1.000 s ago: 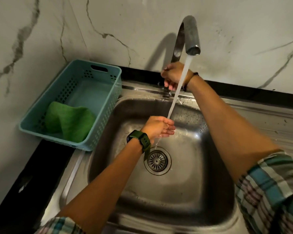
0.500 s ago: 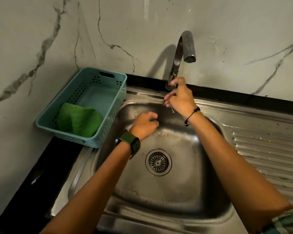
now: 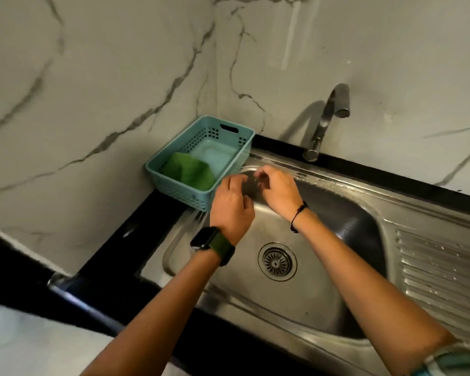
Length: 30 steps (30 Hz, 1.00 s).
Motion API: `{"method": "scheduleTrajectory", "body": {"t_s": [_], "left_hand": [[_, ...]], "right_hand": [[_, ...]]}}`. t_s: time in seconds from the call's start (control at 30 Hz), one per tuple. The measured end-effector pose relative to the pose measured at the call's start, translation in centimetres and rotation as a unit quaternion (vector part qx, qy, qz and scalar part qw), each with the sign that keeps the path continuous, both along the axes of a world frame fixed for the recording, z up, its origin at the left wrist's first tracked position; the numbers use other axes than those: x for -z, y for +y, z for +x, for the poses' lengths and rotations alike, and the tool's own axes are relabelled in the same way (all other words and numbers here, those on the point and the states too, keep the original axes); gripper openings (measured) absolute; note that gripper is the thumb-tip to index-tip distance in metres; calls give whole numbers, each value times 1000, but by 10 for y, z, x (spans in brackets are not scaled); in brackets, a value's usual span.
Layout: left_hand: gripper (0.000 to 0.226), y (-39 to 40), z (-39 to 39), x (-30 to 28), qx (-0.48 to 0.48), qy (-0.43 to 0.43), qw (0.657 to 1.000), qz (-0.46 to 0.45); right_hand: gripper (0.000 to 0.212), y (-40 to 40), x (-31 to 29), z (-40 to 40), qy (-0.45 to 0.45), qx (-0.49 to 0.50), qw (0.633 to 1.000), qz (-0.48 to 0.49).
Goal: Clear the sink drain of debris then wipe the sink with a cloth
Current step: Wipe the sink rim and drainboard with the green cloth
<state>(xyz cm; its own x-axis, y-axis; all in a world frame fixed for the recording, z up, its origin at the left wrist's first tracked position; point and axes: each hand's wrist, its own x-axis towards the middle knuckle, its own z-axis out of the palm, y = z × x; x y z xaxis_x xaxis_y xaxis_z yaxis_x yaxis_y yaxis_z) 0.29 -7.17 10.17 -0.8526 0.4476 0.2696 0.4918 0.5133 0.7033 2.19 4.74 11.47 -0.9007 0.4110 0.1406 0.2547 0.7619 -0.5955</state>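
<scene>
A steel sink point(image 3: 296, 302) fills the lower right, with a round drain strainer point(image 3: 276, 261) in its floor. A green cloth point(image 3: 188, 171) lies folded in a teal basket point(image 3: 174, 185) at the sink's back left corner. My left hand point(image 3: 232, 204), wearing a watch with a green strap, hovers over the sink's left rim beside the basket, fingers loosely curled and holding nothing. My right hand point(image 3: 277, 189) hangs just to its right over the basin, fingers loosely bent, also holding nothing. The two hands are close together and blurred.
A steel tap point(image 3: 329, 115) stands at the back of the sink with no water running. A ribbed drainboard point(image 3: 442, 275) lies to the right. Marble walls meet in a corner behind the basket. A black counter edge point(image 3: 136, 240) runs along the left.
The water has stopped running. My right hand left the tap and both hands moved left towards the basket. The view has pulled back and swung left.
</scene>
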Motion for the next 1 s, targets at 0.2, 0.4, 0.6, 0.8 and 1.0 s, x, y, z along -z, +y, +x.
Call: {"method": "scheduleTrajectory", "body": {"t_s": [0.2,0.4,0.6,0.8,1.0], "left_hand": [[48,-45,16,-1,-27,-55,998,11],[54,-66,43,7,-14,-117,993,-11],[51,-78,48,14,-28,-146,988,-38],[37,-98,42,21,-79,-177,981,14],[27,-114,44,34,-155,-291,922,202]], "right_hand": [[24,-52,-17,-82,-18,-123,990,65],[52,-65,-1,-140,-202,-141,964,99],[23,-74,-9,-150,-113,-138,980,89],[27,-66,-63,-100,114,-144,981,63],[27,-68,-66,-4,221,-209,952,28]]}}
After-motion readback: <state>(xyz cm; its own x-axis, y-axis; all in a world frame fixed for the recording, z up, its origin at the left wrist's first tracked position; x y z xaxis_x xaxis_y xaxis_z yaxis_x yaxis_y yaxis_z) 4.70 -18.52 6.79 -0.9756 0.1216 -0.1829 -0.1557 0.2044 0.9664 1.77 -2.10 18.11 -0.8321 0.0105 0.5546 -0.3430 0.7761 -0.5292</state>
